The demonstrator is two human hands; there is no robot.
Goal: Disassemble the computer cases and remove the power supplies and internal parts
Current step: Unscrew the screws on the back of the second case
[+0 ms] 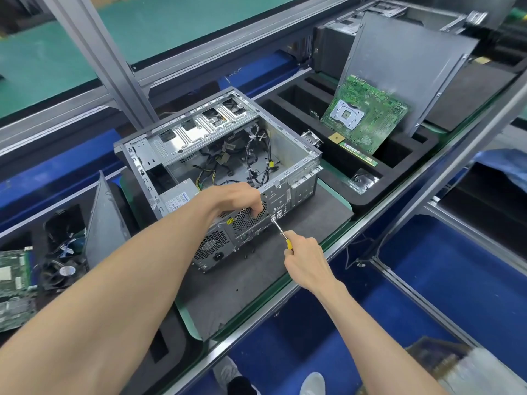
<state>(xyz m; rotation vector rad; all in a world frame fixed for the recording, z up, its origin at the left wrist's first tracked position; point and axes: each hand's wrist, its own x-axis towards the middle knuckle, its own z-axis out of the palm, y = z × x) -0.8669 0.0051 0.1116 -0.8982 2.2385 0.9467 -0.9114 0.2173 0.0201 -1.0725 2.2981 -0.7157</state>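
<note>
**Head view: screwdriver at the back of an open computer case**

Head camera shows the computer case lying on its side on a dark grey mat, side panel off. Its thin sheet-metal walls look stiff but sharp-edged, so the folded rim is likely the safest place to hold. The power supply sits in the case's near corner, a boxy metal block that probably feels dense and heavy; lifting it by its body, not its loose black and yellow cables, seems wise.

The left hand curls over the case's rear rim, fingers hooked on the perforated grille. The right hand grips a yellow-handled screwdriver, whose slim steel shaft angles up to the rear panel.

Right of the case, a green circuit board, likely brittle, leans in a black foam tray.
</note>
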